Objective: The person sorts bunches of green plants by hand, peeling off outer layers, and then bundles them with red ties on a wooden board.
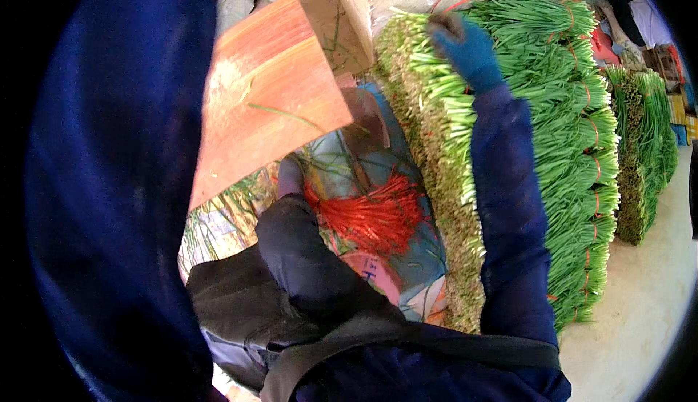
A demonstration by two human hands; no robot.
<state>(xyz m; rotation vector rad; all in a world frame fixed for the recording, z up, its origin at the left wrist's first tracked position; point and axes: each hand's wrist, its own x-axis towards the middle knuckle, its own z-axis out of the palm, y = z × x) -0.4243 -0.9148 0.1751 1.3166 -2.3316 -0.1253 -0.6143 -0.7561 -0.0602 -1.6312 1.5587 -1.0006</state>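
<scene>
My right hand (463,47), in a blue glove with dark, soiled fingers, is at the far end of a long stack of green chive-like bundles (545,96). Its fingers are curled and blurred over the pale stalk ends (428,61); whether they grip any stalks cannot be told. Thin red ties go round the bundles. A dark blue sleeve (125,156) fills the left side, and my left hand is out of view. Before me a reddish wooden board (272,91) carries a loose green leaf. A bunch of red ties (371,214) lies right of my knee.
A second stack of bundles (649,145) stands on the pale floor (643,276) at the right. A pale wall or panel edge (351,9) rises behind the board. Another person's arm (616,20) shows at top right. Loose leaves lie around my foot (290,175).
</scene>
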